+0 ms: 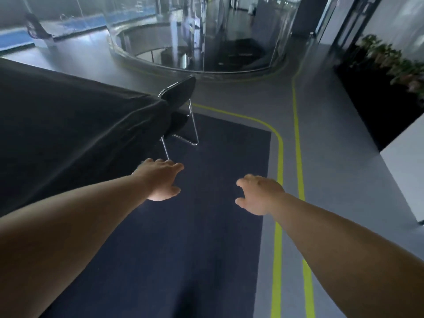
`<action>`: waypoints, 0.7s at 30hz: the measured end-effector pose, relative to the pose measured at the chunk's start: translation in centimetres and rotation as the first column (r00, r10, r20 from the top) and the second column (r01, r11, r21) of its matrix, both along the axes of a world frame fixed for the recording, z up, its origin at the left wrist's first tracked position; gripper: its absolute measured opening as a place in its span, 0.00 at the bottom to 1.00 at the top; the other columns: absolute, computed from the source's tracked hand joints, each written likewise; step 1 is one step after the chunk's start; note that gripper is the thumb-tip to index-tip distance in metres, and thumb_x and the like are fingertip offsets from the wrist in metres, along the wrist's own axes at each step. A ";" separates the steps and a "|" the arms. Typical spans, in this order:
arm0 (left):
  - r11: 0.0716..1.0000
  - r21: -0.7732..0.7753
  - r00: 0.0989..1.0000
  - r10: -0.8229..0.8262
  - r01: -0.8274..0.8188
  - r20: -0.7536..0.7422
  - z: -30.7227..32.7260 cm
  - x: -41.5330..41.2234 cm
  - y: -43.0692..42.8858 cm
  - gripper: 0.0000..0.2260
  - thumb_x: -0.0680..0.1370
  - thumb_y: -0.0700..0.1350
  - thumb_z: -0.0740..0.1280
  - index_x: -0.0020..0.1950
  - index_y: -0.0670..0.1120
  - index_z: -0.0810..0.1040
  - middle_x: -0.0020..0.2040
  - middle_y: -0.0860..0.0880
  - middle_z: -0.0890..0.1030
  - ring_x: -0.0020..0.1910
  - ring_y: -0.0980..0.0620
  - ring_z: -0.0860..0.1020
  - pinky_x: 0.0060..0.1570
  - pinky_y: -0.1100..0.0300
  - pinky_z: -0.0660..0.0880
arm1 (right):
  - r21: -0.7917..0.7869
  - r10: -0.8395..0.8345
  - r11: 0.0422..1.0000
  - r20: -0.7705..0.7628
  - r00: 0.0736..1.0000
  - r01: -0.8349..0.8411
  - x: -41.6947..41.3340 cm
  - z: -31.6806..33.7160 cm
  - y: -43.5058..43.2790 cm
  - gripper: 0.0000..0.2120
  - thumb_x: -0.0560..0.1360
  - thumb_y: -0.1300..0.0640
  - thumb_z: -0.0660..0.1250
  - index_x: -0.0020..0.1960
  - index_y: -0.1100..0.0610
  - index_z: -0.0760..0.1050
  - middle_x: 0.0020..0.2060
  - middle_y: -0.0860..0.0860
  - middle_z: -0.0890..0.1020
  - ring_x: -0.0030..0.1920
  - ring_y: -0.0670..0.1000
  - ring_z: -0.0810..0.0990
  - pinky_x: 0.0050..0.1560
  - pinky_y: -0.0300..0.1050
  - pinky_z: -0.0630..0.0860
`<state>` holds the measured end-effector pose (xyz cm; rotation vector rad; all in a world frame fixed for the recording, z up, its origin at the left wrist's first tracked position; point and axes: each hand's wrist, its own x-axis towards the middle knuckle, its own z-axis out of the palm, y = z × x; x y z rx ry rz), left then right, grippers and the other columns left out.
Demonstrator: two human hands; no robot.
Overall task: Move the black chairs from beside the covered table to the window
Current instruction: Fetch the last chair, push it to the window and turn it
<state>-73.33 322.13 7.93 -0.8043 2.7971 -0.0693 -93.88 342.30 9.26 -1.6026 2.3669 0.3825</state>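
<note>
Evidently reaching: left hand (160, 180) and right hand (259, 195) spread, holding nothing, aimed at the chair (177, 104) tucked against the table (57, 115), likely to grab it

One black chair (179, 91), one table (57, 115) (two hands (160, 180) (259, 195))

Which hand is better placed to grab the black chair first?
Left, probably. The left hand lines up with the black chair beside the covered table; the right hand is farther right, over the carpet.
</note>
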 end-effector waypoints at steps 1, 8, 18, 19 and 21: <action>1.000 -0.008 1.000 0.010 -0.010 -0.004 -0.1 -2.3 -2.8 0.31 0.75 0.64 0.62 0.76 0.58 0.61 0.70 0.53 0.73 0.67 0.48 0.72 0.65 0.50 0.67 | -0.015 0.024 1.000 0.000 1.000 -0.024 -2.6 0.1 -2.9 0.24 0.81 0.42 0.59 0.73 0.53 0.66 0.65 0.53 0.72 0.63 0.58 0.74 0.58 0.53 0.70; 0.997 -0.034 0.998 0.065 -0.066 -0.015 -1.3 -21.0 -24.4 0.33 0.76 0.64 0.63 0.78 0.55 0.59 0.73 0.52 0.71 0.69 0.48 0.71 0.65 0.49 0.68 | -0.003 0.102 0.995 -0.056 0.993 -0.102 -21.2 -0.6 -25.1 0.23 0.81 0.42 0.58 0.72 0.52 0.67 0.65 0.52 0.73 0.62 0.57 0.74 0.61 0.55 0.70; 0.942 0.019 0.942 0.334 -0.335 0.023 -4.0 -38.9 -48.8 0.33 0.77 0.63 0.61 0.79 0.55 0.57 0.74 0.53 0.69 0.71 0.50 0.69 0.68 0.52 0.67 | 0.007 0.283 0.959 -0.020 0.959 -0.283 -45.2 -1.8 -55.9 0.24 0.81 0.41 0.57 0.72 0.53 0.66 0.67 0.53 0.72 0.65 0.57 0.73 0.64 0.56 0.69; 0.920 0.040 0.920 0.390 -0.391 0.026 -5.1 -40.0 -51.0 0.33 0.77 0.63 0.61 0.79 0.55 0.57 0.74 0.53 0.69 0.71 0.50 0.69 0.68 0.52 0.66 | 0.014 0.305 0.952 -0.005 0.952 -0.305 -47.2 -2.5 -59.7 0.25 0.82 0.40 0.56 0.72 0.53 0.66 0.67 0.53 0.72 0.65 0.58 0.73 0.64 0.56 0.69; 0.887 0.047 0.888 0.456 -0.459 0.054 -6.8 -41.9 -55.0 0.33 0.77 0.62 0.62 0.79 0.55 0.57 0.73 0.52 0.70 0.71 0.50 0.69 0.68 0.52 0.67 | 0.025 0.338 0.940 0.025 0.941 -0.339 -50.4 -4.0 -66.0 0.26 0.82 0.39 0.55 0.73 0.52 0.65 0.69 0.52 0.71 0.66 0.58 0.73 0.63 0.55 0.69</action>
